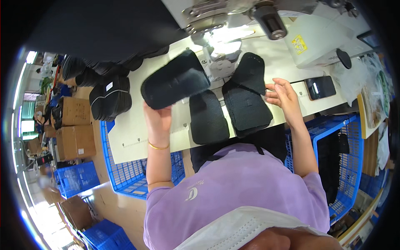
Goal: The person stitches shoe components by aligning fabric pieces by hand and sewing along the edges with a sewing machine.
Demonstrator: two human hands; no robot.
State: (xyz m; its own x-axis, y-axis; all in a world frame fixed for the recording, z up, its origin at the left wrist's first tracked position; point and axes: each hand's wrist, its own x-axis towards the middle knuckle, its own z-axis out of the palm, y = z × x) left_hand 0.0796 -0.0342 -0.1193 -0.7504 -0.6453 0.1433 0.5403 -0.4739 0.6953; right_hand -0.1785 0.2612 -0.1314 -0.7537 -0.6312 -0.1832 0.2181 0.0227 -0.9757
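My left hand (158, 118) grips the lower edge of a black insole-shaped piece (177, 79), raised and tilted over the left part of the white table. My right hand (286, 99) has its fingers apart at the right edge of another black piece (248, 73), and whether the fingertips touch it I cannot tell. That piece overlaps a stack of similar black pieces (247, 109) near the table's front. Left of the stack, one more black piece (208, 117) lies flat. Behind them stands the lit metal head of a sewing machine (221, 66).
Tied bundles of black pieces (110, 100) sit at the table's left end. A phone (320, 87) lies to the right, beside clear plastic bags (348, 79). Blue crates (339, 166) flank me below the table (133, 152). Cardboard boxes (76, 141) stand on the left.
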